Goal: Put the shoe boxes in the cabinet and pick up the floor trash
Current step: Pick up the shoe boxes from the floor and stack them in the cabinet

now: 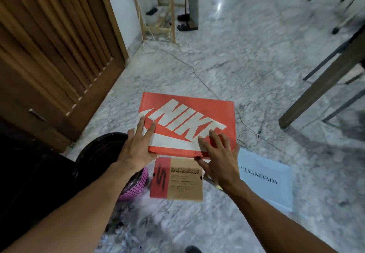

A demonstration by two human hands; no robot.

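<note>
A red Nike shoe box [183, 114] is held above the marble floor, lid up. My left hand [136, 146] grips its near left corner, fingers spread on the lid and thumb under the edge. My right hand [217, 154] pinches the near right edge in the same way. Under the red box, a brown and red shoe box [177, 179] lies on the floor. A pale blue box [266, 177] printed VERANEVADA lies to the right of it. Scraps of shredded paper [122, 233] litter the floor near my feet.
A wooden louvred cabinet door [49, 55] stands at the left. A black basket [98, 152] and a pink mesh basket [136, 185] sit at my left. A table leg [316, 86] and chair legs are at the right. A thin cable [197, 75] crosses the floor. A person stands at the back.
</note>
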